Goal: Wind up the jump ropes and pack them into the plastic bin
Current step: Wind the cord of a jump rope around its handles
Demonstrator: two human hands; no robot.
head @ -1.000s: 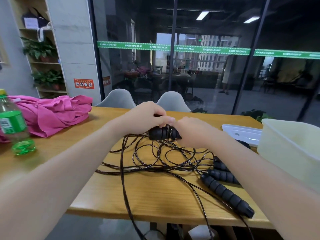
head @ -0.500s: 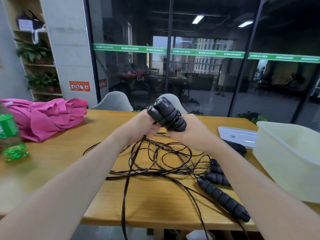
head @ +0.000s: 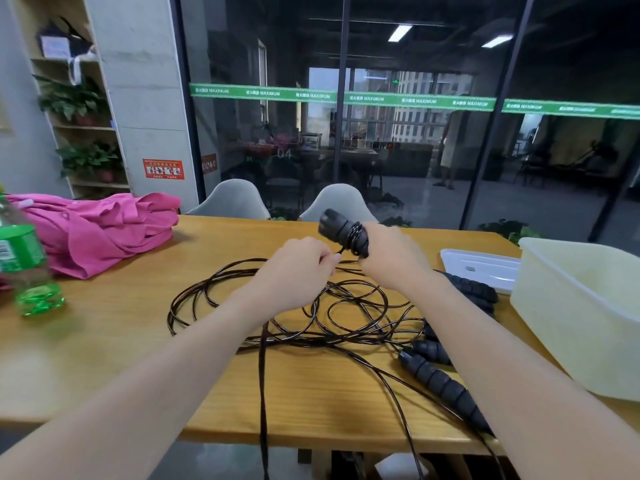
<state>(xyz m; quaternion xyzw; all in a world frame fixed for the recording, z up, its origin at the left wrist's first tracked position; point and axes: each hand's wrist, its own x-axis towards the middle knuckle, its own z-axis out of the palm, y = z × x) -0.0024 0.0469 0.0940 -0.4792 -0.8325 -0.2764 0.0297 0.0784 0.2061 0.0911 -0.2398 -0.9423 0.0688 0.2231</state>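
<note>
My right hand [head: 388,261] grips a pair of black ribbed jump-rope handles [head: 341,228], held above the table with a few turns of cord wound round them. My left hand [head: 298,268] pinches the black cord just left of the handles. Loose loops of cord [head: 311,306] lie tangled on the wooden table [head: 121,341] under both hands, and one strand hangs over the near edge. More black handles [head: 440,382] lie by my right forearm. The pale plastic bin [head: 571,306] stands at the right.
A white lid [head: 478,268] lies behind the bin. At the left are a pink garment [head: 97,230] and a green bottle [head: 24,268]. Two grey chairs [head: 235,199] stand across the table before a glass wall.
The handles rose from the table to an upright tilt in my right hand. My left hand dropped lower and pulled the cord out to the left, and more cord is wrapped round the handles.
</note>
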